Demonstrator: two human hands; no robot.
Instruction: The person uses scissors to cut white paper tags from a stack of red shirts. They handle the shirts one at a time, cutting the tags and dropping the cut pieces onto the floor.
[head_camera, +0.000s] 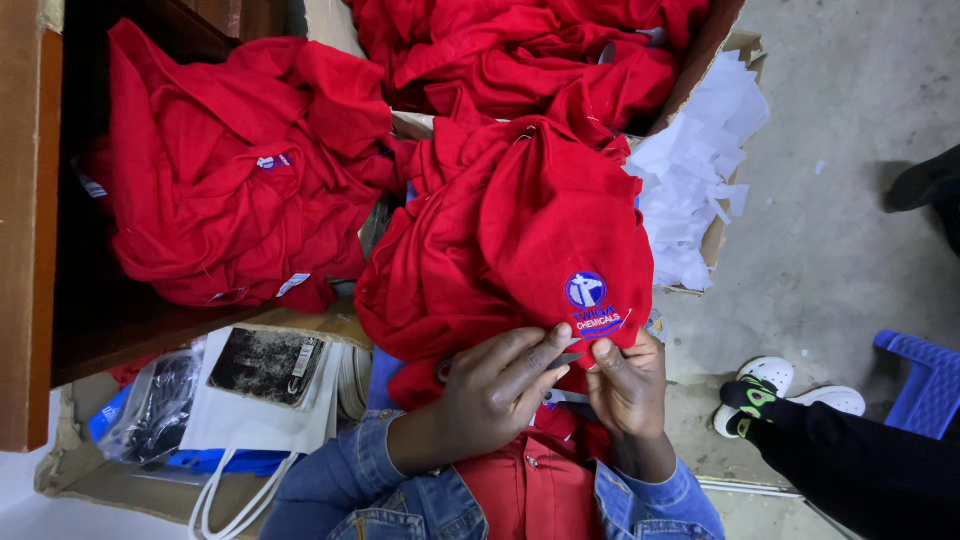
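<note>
While both hands meet at the lower edge of a red garment (520, 240) draped over the person's lap, the left hand (495, 395) has its fingers closed together on the cloth just beneath a round blue-and-white embroidered badge (586, 290), with what looks like a small dark tool pinched at the fingertips, though I cannot tell what it is. The right hand (630, 385) is clamped on the garment's edge right beside it, thumb and fingers pulling the fabric taut so that the badge faces up. As for progress, I judge the work to be partway: a heap of red garments (230, 170) lies on a dark wooden shelf (110, 320) to the left, and a cardboard box (715, 60) above holds more of the same red cloth, but nothing shows which pile is finished and which is waiting (they look alike). White paper scraps (695, 170) spill beside the box onto the concrete floor (850, 90). Below the shelf lie a white bag with cord handles (250, 420) and some clear plastic packets. Another person's dark sleeve and white shoe (765, 375) enter at the right near a blue plastic stool (925, 375), both cut off. The fingertips hide the exact spot being worked.
</note>
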